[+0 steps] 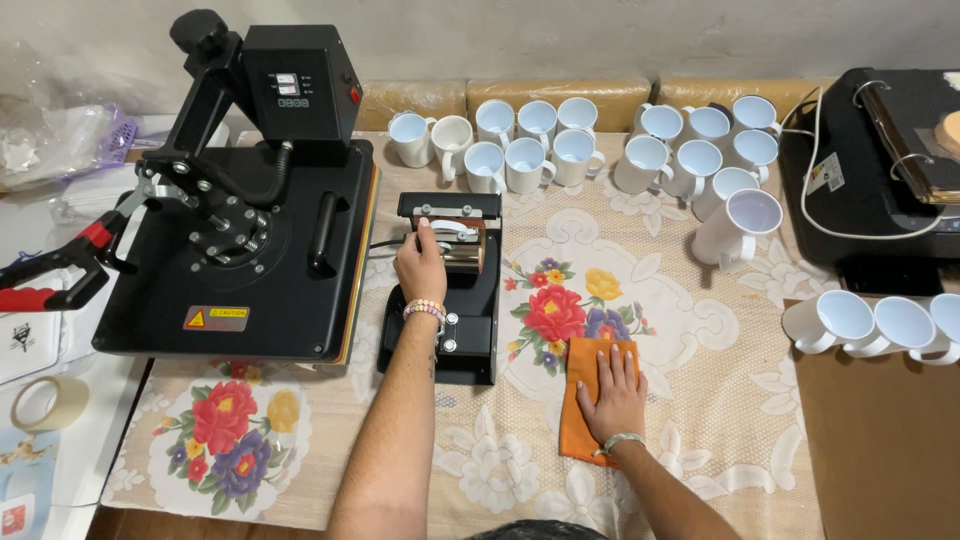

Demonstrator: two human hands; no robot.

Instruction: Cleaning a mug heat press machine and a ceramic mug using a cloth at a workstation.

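1. Here we see our left hand [420, 268] reaching onto the mug press [448, 290], the fingers curled over the white mug [455, 232] clamped in its heater; the grip looks closed on the mug's upper side, though the fingertips are hidden.
2. The mug press stands on the worktop [700, 400] near the middle, just right of the big flat press [250, 250], with a cable running between them.
3. Our right hand [612, 395] lies flat, fingers spread and released, on an orange cloth [585, 400]; it grasps nothing, only presses down on the cloth.
4. The cloth lies on the flowered tablecloth [560, 310], just right of the mug press and near our edge of the worktop.
5. Both wrists carry bead bracelets [424, 309].
6. The flat press is shut, its red-handled lever [50, 275] sticking out to the left.
7. Behind the mug press stand white mugs [520, 150] in a cluster, upright, with a second cluster [700, 160] to the right; one of those is tipped toward us.
8. Three more mugs [870, 325] lie on their sides on brown board at the right edge.
9. A black printer [880, 170] sits at the far right, with a white cable looped over it.
10. A roll of tape [45, 403] lies at the left, beside the tablecloth.
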